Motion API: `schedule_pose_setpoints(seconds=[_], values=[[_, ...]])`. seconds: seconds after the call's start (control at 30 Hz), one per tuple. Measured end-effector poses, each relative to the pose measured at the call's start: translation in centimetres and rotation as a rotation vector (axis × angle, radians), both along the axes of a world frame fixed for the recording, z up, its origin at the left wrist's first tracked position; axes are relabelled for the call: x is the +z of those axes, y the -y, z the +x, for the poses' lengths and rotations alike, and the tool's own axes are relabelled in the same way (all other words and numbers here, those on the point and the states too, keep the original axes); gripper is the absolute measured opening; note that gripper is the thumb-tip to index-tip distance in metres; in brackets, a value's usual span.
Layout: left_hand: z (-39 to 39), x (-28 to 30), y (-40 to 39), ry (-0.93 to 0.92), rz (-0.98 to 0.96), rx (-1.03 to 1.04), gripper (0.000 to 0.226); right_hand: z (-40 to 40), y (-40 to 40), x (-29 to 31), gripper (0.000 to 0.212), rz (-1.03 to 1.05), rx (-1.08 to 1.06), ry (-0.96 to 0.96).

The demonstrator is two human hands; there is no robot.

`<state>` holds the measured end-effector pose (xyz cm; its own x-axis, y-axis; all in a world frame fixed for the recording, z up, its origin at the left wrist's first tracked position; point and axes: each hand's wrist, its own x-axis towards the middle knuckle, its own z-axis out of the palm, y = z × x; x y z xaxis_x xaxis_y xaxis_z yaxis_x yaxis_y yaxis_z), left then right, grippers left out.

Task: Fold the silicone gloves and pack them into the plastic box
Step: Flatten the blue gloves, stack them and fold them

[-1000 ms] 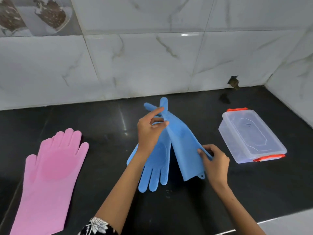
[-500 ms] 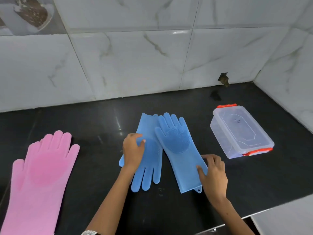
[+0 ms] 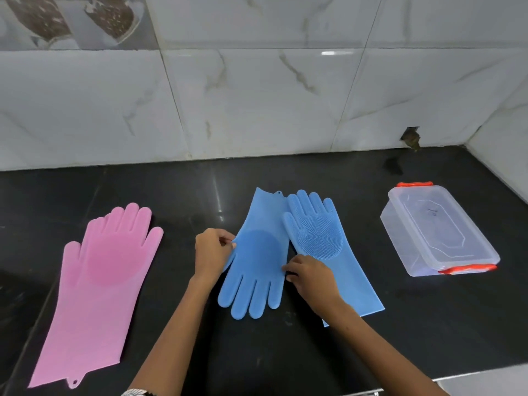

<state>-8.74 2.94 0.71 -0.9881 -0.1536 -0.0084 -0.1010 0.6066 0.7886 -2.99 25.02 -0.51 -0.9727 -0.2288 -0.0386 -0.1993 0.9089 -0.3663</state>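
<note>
Your left hand (image 3: 211, 252) pinches the left edge of one blue glove (image 3: 257, 261) at frame centre; your right hand (image 3: 311, 277) pinches its right edge. Second blue glove (image 3: 328, 244) lies alongside it, pink glove (image 3: 103, 281) left, lidded box (image 3: 437, 230) right, all on the desk (image 3: 285, 367).

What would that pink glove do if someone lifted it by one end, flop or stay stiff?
Probably flop: the pink glove lies thin and completely flat on the black counter, like a soft sheet. It likely weighs little for its size. It would not roll, and its smooth surface may cling to the glossy counter.
</note>
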Motion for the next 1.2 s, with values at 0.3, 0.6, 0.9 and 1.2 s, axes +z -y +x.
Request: schedule_pose_setpoints(seconds=[0.3, 0.6, 0.9, 1.2], values=[[-2.7, 2.3, 6.4, 0.008, -0.244, -0.307, 0.018, -5.1, 3.9, 2.2, 0.026, -0.129, 0.078, -0.131], [-1.6, 5.4, 6.6, -0.112, -0.208, -0.295, 0.022, -16.3, 7.3, 4.4, 0.032, 0.340, 0.436, -0.192], [-4.7, 12.3, 9.9, -0.070, -0.333, -0.428, 0.023, -9.5, 7.9, 11.8, 0.016, 0.043, 0.334, -0.006], [-7.8, 12.3, -1.2, -0.001, -0.528, -0.815, 0.032, -1.4, 4.9, 6.2, 0.008, -0.794, -0.293, 0.513]])
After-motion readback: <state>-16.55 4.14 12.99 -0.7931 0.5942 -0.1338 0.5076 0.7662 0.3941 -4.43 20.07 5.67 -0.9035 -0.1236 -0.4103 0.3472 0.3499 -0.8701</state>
